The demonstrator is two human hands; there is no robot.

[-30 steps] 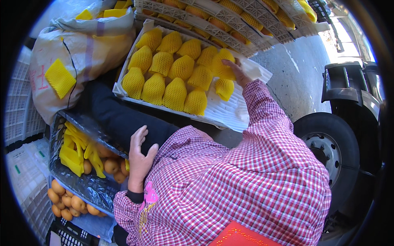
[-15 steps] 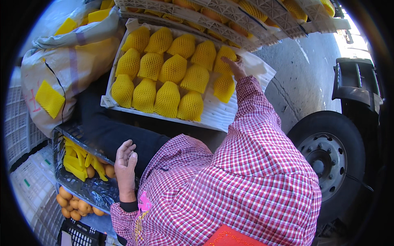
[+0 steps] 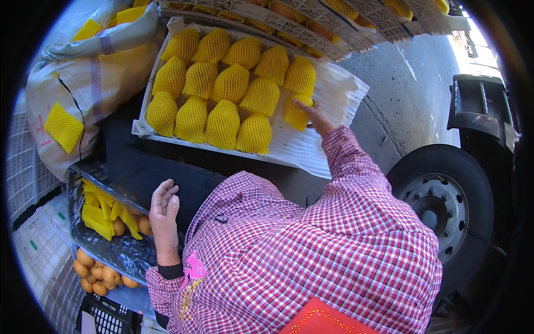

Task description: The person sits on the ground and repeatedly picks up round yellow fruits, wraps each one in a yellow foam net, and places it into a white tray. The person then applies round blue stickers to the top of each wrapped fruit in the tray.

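A white tray [image 3: 334,146] holds rows of fruit in yellow foam net sleeves [image 3: 231,83]. My right hand [image 3: 317,116] is at the right end of these rows, its fingers closed against a single sleeved fruit [image 3: 296,112]; the grip is partly hidden. Just behind that fruit stands another sleeved fruit [image 3: 300,75]. My left hand [image 3: 164,214] hovers palm up with nothing in it, fingers loosely bent and thumb apart. It is beside a dark crate [image 3: 111,242] with loose yellow foam sleeves [image 3: 99,214] and a few round orange-brown fruits [image 3: 144,225].
White plastic crates [image 3: 367,33] of sleeved fruit are stacked behind the tray. A large woven sack [image 3: 92,83] of yellow foam sleeves stands at left. More bare fruits [image 3: 100,274] lie below the dark crate. A vehicle wheel [image 3: 439,206] is at right.
My right hand has moved from the back sleeved fruit to the nearer one at the row's end. The back one now sits farther left, closer to its neighbours. My left hand stays empty.
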